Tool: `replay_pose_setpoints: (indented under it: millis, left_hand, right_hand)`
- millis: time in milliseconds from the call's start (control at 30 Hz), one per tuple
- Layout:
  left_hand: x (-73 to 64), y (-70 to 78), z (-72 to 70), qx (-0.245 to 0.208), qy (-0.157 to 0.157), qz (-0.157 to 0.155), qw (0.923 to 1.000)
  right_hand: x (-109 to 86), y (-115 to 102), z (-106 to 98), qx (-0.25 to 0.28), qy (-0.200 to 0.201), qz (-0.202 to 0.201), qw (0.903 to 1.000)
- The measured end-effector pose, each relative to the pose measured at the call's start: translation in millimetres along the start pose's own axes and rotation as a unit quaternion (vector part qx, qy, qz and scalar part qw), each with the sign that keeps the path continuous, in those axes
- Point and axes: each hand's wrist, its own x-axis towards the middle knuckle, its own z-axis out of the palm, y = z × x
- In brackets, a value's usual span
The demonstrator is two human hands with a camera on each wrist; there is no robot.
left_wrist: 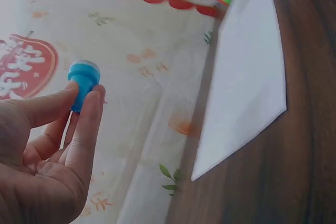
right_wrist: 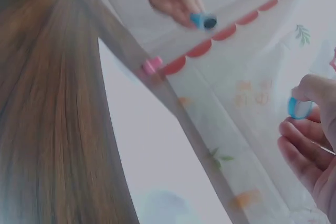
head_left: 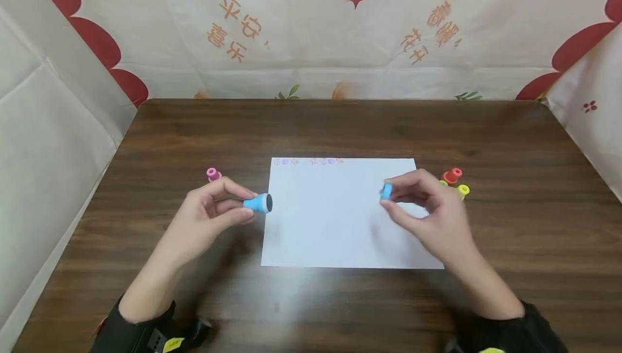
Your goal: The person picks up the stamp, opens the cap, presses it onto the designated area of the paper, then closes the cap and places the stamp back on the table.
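Left hand (head_left: 204, 215): thumb and fingertips pinch the narrow handle of a blue stamp (head_left: 256, 203). Its dark end face (head_left: 269, 203) is exposed and directed toward the right hand (head_left: 432, 210). The right hand pinches a small blue cap (head_left: 386, 191) between thumb and fingertips.

Landmark for all positions: the white sheet (head_left: 335, 223). The blue stamp is held raised at the sheet's left edge; the blue cap is held raised over the sheet's right part. The two are well apart.

A row of small coloured prints (head_left: 311, 162) runs along the sheet's far edge, starting near its far left corner. Left of the sheet, beyond the left hand, sits a pink stamp (head_left: 213, 174). Right of the sheet, grouped near the right hand and partly hidden by it, are a red stamp (head_left: 453, 175), a yellow stamp (head_left: 464, 190) and a green item (head_left: 444, 182), the last barely visible.

Beneath the sheet: a dark wood-grain table (head_left: 311, 310). Beyond the sheet, at the table's far edge: a pale printed cloth (head_left: 311, 29).
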Motion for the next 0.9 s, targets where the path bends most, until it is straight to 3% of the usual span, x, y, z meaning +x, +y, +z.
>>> replay_pose_setpoints:
  millis: [100, 467, 900]
  left_hand:
    - [-0.3, 4.0, -3.2, -0.009, -0.016, 0.008, 0.9998]
    - [17.0, 11.0, 12.1, -0.005, -0.031, 0.015, 0.9994]
    - [57.1, 27.4, 37.8, 0.038, -0.015, 0.01, 0.9991]
  right_hand:
    - [-3.1, 4, -14, -0.032, -0.018, 0.011, 0.9993]
    - [-13.2, 11, -11, -0.058, -0.04, 0.027, 0.9972]
    - [-16.5, 17, -13, -0.064, -0.048, 0.028, 0.9964]
